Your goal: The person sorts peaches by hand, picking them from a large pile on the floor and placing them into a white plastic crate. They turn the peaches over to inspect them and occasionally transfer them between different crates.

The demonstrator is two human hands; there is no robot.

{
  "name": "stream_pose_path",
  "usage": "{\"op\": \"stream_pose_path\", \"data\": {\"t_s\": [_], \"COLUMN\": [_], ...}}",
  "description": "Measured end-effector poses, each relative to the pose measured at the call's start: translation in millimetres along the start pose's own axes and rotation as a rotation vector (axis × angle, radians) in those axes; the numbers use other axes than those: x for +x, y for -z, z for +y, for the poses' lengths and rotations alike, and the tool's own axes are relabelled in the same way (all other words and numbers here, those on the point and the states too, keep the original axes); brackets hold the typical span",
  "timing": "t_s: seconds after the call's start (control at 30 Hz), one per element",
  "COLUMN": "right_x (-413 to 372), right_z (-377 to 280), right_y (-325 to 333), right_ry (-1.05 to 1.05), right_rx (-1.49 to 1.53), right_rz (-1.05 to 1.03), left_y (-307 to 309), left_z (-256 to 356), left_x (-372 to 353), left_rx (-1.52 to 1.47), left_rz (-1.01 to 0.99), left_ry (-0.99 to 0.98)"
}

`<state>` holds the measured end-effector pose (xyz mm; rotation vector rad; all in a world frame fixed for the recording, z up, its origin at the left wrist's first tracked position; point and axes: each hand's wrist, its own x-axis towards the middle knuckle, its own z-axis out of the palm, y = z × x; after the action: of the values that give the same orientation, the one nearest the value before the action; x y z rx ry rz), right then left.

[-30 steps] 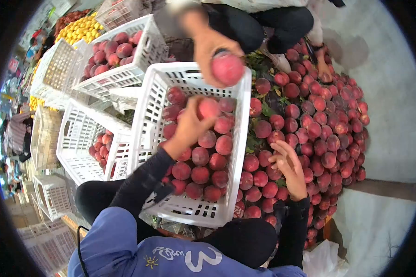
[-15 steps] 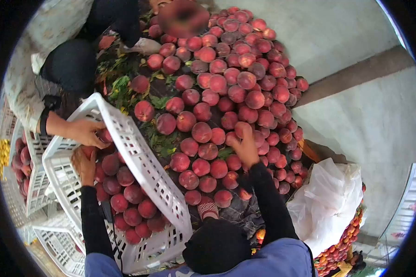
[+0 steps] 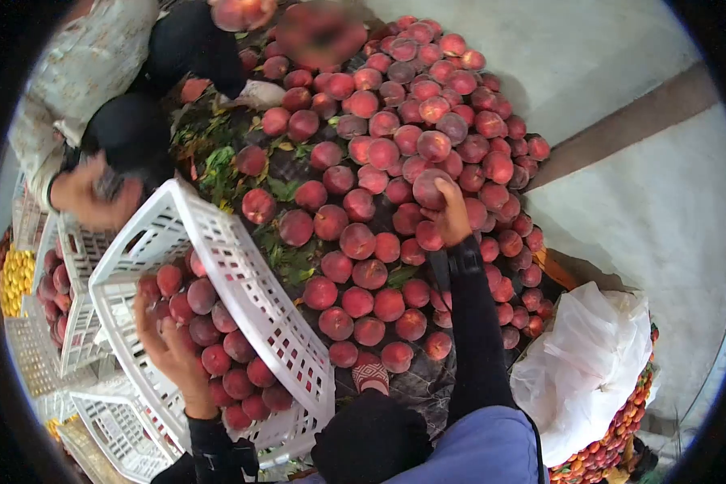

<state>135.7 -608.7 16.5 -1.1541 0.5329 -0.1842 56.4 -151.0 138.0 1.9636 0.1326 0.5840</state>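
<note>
Now, the right hand is out at 2 o'clock, arm stretched long in its black sleeve, fingers closed round 1 peach on the big pile of peaches. That peach sits in the thick of the heap, touching its neighbours on all sides. The pile runs from 12 o'clock down to 5 o'clock, with green leaves showing at its 10 o'clock edge.

Over at 8 o'clock, the left hand is down inside the white crate, back of the hand to the camera, fingers pointing up and lying on the peaches packed in there. Whether it has 1 gripped underneath cannot be told from here. The crate is tilted, its long wall leaning against the foot of the pile.

At 10 o'clock another person's hand hovers just beyond the crate's far corner; it is blurred, and its grip is unreadable. Behind the crate, at 9 o'clock, a second crate also holds peaches, and yellow fruit shows at the very edge. At 4 o'clock a white plastic bag lies crumpled beside the pile, well apart from both hands.
</note>
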Motion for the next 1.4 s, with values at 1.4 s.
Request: {"op": "stream_pose_path", "data": {"t_s": [1.4], "right_x": [-188.6], "right_z": [18.2], "right_y": [-200.9], "right_ry": [-0.522], "right_rx": [0.247], "right_rz": [-0.576], "left_y": [-24.6], "left_z": [4.2], "left_x": [26.4], "left_rx": [-0.122], "left_rz": [-0.109], "left_ry": [-0.218]}}
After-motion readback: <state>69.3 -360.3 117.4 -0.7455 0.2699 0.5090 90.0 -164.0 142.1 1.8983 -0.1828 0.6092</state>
